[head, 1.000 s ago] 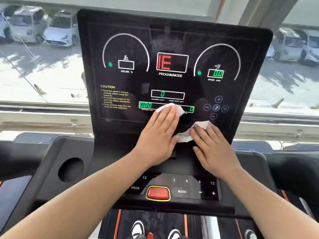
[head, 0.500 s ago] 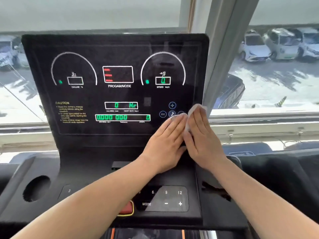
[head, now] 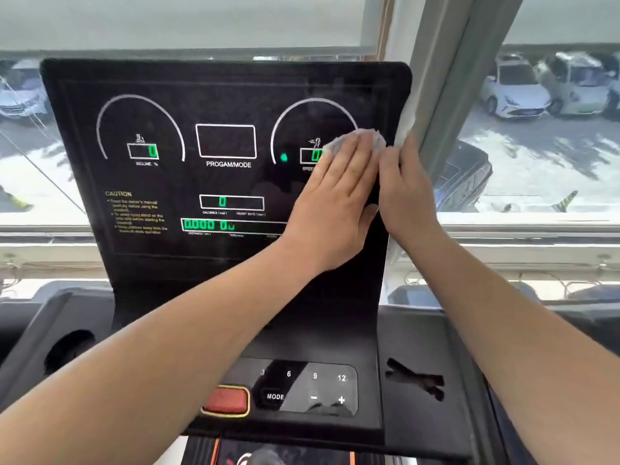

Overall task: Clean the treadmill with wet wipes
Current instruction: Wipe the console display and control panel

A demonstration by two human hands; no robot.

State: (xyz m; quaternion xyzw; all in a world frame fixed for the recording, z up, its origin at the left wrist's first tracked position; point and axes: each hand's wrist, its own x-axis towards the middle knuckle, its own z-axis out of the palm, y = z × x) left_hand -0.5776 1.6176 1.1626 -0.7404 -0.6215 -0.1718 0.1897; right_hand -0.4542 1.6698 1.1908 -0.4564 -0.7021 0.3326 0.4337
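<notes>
The treadmill's black console screen [head: 228,95] stands upright in front of me with green digits lit. A white wet wipe [head: 360,137] lies crumpled against the screen's right side, over the speed gauge. My left hand [head: 335,203] presses flat on the wipe, and only the wipe's top edge shows above my fingertips. My right hand [head: 407,196] lies along the console's right edge, beside the left hand, fingers straight and touching the wipe's right end. Both forearms reach up from the bottom corners.
Below the screen is a button panel [head: 302,387] with a red stop button [head: 226,401]. A round cup holder [head: 68,350] sits at the left. A grey window pillar [head: 446,78] rises just right of the console. Parked cars show through the glass.
Both hands and the wipe have slid from the screen's lower middle to the right, then up along the right side to the speed gauge. The view has shifted right.
</notes>
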